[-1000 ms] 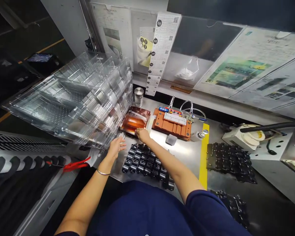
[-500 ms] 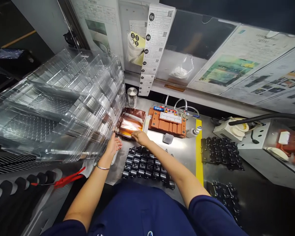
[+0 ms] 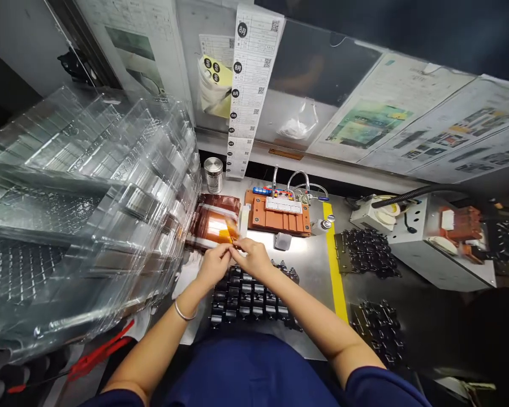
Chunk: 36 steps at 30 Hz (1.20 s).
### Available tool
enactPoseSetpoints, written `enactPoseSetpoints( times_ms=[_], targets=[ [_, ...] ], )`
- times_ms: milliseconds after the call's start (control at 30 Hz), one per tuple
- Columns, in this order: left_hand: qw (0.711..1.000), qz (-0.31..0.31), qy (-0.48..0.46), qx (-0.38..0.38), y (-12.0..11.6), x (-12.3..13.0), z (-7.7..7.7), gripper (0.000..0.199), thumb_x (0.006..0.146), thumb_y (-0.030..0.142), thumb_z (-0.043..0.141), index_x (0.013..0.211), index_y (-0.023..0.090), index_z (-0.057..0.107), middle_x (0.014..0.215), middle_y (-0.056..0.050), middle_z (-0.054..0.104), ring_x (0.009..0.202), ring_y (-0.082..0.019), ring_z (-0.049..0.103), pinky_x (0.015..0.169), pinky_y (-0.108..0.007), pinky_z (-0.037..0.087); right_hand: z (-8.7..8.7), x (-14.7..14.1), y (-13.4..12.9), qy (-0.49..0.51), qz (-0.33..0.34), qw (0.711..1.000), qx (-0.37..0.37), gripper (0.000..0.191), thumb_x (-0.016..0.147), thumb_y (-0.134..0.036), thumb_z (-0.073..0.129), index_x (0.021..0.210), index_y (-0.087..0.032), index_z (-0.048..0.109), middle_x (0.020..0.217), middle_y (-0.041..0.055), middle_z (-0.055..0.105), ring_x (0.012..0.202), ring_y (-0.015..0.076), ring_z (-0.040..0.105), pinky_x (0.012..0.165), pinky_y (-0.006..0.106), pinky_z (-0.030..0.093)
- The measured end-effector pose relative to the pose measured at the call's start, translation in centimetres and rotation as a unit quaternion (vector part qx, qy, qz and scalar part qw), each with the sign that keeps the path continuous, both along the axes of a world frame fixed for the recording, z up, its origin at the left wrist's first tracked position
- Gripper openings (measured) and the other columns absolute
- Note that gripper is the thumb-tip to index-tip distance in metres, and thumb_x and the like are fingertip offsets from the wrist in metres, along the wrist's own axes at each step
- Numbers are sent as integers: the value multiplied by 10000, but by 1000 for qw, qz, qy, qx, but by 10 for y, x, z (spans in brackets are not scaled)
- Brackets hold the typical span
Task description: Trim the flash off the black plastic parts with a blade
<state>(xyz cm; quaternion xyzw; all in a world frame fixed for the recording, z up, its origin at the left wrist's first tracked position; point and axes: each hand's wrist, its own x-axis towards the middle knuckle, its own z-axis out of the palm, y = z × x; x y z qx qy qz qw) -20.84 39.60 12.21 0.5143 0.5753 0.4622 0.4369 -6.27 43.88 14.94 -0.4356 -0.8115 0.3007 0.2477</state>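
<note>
My left hand (image 3: 215,263) and my right hand (image 3: 251,258) meet fingertip to fingertip at the near edge of a stack of shiny amber film (image 3: 215,225). Between them rises a thin translucent amber piece (image 3: 232,230), pinched by the fingers of my right hand. The fingers of my left hand are pinched together at its lower end; what they grip is too small to make out. Just below the hands lie rows of black moulded parts (image 3: 246,297) on the metal bench.
Clear plastic trays (image 3: 123,186) are piled high on the left. An orange-brown fixture (image 3: 280,217) with hoses stands behind, near a glass jar (image 3: 214,174) and a small bottle (image 3: 324,224). More black parts (image 3: 367,251) lie right of the yellow tape (image 3: 336,265).
My left hand has moved right and up from beside the trays and closed its fingers. My right hand has lifted a thin amber piece off the stack. The view has shifted slightly.
</note>
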Motion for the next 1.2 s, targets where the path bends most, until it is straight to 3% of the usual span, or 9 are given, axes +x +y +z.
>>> enactPoseSetpoints(
  times_ms=[200,433,533,600,700,867,967,1100,1200],
  targets=[
    [985,-137,50,91,0,9,29,199,878,233,523,836,164,704,765,-55,725,683,-159,658,660,-246,502,45,30,-4,22,2,991,-132,177,779,-149,578,778,-176,753,722,27,735,636,145,647,612,232,494],
    [980,-181,14,80,-11,23,46,198,861,277,555,832,177,723,756,-51,720,694,-158,653,687,-263,520,65,56,-6,113,20,950,-290,245,744,-386,669,738,-155,749,661,26,721,590,149,629,546,238,471],
    [993,-110,-30,-9,-14,22,36,241,814,370,586,766,163,700,699,-52,695,629,-160,635,581,-253,526,56,68,-6,160,-22,929,-332,262,707,-410,692,678,-151,713,593,19,691,528,134,605,519,239,473],
    [996,13,-23,-88,-9,13,20,275,766,421,595,763,156,669,654,-42,666,578,-155,612,500,-240,508,46,82,-5,202,-109,913,-336,294,666,-447,721,658,-155,686,569,19,678,519,141,612,526,255,500],
    [964,196,52,-173,7,-7,-8,259,755,394,545,797,148,616,643,-36,640,536,-146,587,468,-241,495,29,115,-7,248,-261,889,-284,362,611,-512,743,648,-160,663,563,31,667,551,168,636,559,289,532],
    [910,280,187,-240,26,-30,-40,188,767,281,466,798,143,590,635,-75,631,552,-213,609,542,-349,520,12,182,-12,209,-361,895,-156,378,700,-531,661,703,-154,667,614,59,672,593,193,646,571,306,531],
    [882,278,269,-268,26,-30,-37,194,747,230,477,820,115,615,784,-189,669,824,-356,662,740,-499,512,13,219,-12,116,-306,941,-92,273,786,-412,576,731,-161,669,669,60,686,596,184,641,571,290,518],
    [849,240,420,-213,35,2,-22,476,795,289,482,1171,1,527,1216,-346,528,1191,-480,479,916,-631,394,19,253,-7,-65,-171,983,-18,200,843,-218,492,817,-183,687,774,52,705,676,169,649,652,273,506],
    [896,77,428,-92,64,54,-17,495,827,359,494,1249,101,513,1290,-243,533,1236,-394,469,1000,-555,391,25,265,2,-149,-61,987,-2,191,861,-159,504,856,-194,692,818,47,712,744,172,654,677,264,491]
  ],
)
